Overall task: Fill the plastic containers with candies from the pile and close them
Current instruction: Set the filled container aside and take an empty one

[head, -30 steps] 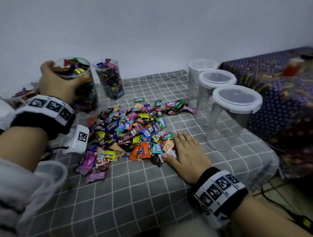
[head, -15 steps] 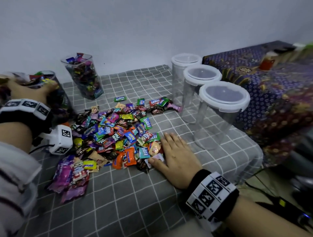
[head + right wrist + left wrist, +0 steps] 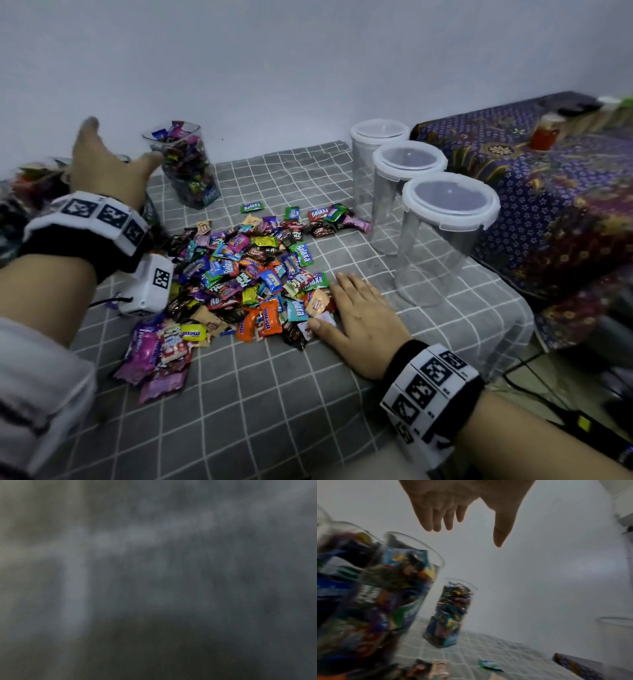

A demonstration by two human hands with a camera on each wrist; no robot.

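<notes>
While the left hand point(image 3: 102, 164) hangs in the air with fingers spread and nothing in it, just beside the full jar point(image 3: 186, 168) at the back of the cloth point(image 3: 257, 394), the right hand point(image 3: 356, 318) lies flat and relaxed at the near edge of the pile point(image 3: 246, 274); a second full jar point(image 3: 373, 595) stands blurred at the far left, neither with a lid; three empty jars point(image 3: 442, 236) stand lidded on the right, well apart from the left hand; the step looks like the gap between jars; next, I judge, an empty jar must be fetched and unlidded, or lids found for the full ones; the right wrist view is dark
</notes>
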